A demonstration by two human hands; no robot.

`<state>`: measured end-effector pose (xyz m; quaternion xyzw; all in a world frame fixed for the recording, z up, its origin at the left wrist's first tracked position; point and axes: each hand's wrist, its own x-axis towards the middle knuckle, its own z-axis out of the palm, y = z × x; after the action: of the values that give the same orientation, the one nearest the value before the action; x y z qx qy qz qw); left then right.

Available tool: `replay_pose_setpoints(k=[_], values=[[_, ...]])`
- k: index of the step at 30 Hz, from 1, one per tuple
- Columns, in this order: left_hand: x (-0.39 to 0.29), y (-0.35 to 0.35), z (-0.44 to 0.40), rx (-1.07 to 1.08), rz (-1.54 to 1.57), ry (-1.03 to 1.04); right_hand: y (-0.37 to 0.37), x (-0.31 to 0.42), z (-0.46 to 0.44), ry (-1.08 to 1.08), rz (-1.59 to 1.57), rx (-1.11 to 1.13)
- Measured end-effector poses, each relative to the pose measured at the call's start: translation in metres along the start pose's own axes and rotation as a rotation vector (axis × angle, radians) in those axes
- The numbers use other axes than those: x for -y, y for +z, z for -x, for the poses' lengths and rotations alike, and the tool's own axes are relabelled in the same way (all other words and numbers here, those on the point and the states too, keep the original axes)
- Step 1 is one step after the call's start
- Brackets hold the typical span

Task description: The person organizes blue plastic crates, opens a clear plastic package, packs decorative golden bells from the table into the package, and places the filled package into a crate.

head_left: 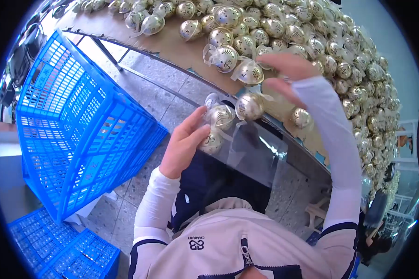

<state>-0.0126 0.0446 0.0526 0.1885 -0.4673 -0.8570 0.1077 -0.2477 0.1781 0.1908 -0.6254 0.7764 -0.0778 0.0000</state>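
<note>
Along the near edge of the bench [172, 65], our left hand [184, 145] is clamped on a clear bag [260, 158], probably to steady the baubles [219, 116] there, while our right hand [291, 76], fingers apart, hangs over loose baubles [228, 16] likely heaped for easy reach.

Over the table [170, 65], the right hand [291, 69] is blurred and hides some of the gold balls [228, 17]; others are cut off by the upper edge. At the table's near side, the left hand [184, 144] partly covers the lower ball [212, 142], and the clear plastic [258, 151] has edges difficult to follow. Left of the table, the tall basket's [118, 135] writing is too small to read.
</note>
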Motion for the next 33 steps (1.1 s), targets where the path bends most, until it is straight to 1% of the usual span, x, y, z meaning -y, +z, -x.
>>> replay_pose_setpoints(k=[2, 4, 7, 10, 13, 15, 16, 17, 18, 19, 20, 23, 26, 27, 30, 31, 33], values=[[-0.002, 0.006, -0.011, 0.04, -0.017, -0.05, 0.009, 0.025, -0.026, 0.162, 0.017, 0.186], [0.004, 0.011, -0.02, 0.036, 0.03, -0.071, 0.014, 0.03, -0.05, 0.349, 0.086, 0.357], [0.007, 0.012, -0.024, 0.038, 0.046, -0.1, 0.022, 0.02, -0.059, 0.295, 0.204, 0.436], [-0.009, 0.008, -0.024, 0.073, 0.012, -0.132, 0.022, 0.018, -0.064, 0.311, 0.227, 0.482], [-0.028, 0.009, -0.024, 0.125, -0.104, -0.121, 0.023, 0.006, -0.055, 0.286, 0.121, 0.388], [-0.042, 0.013, -0.025, 0.126, -0.19, -0.097, 0.015, -0.004, -0.038, 0.223, -0.181, 0.201], [-0.051, 0.015, -0.025, 0.151, -0.177, -0.094, 0.009, -0.006, -0.029, 0.189, -0.331, 0.105], [-0.061, 0.018, -0.027, 0.179, -0.167, -0.09, -0.004, -0.003, -0.02, 0.229, -0.373, 0.026], [-0.068, 0.02, -0.031, 0.21, -0.161, -0.085, -0.009, -0.007, -0.011, 0.211, -0.457, -0.073], [-0.071, 0.015, -0.036, 0.249, -0.185, -0.135, -0.014, -0.013, -0.001, 0.191, -0.537, -0.176], [-0.072, 0.011, -0.042, 0.272, -0.189, -0.139, -0.019, -0.018, 0.009, 0.174, -0.618, -0.279], [-0.079, 0.002, -0.057, 0.33, -0.225, -0.171, -0.028, -0.026, 0.033, 0.303, -0.678, -0.483], [-0.091, -0.004, -0.076, 0.426, -0.147, -0.088, -0.036, -0.004, 0.065, 0.353, -1.017, -0.739], [-0.102, 0.0, -0.079, 0.453, -0.134, -0.146, -0.035, 0.002, 0.085, 0.258, -1.202, -0.759], [-0.102, -0.01, -0.102, 0.489, -0.133, -0.19, 0.006, 0.044, 0.156, 0.364, -1.819, -0.79], [-0.105, -0.008, -0.103, 0.477, -0.151, -0.224, 0.017, 0.054, 0.162, 0.318, -1.73, -0.819], [-0.108, -0.005, -0.101, 0.448, -0.186, -0.222, 0.038, 0.072, 0.173, 0.235, -1.549, -0.882]])
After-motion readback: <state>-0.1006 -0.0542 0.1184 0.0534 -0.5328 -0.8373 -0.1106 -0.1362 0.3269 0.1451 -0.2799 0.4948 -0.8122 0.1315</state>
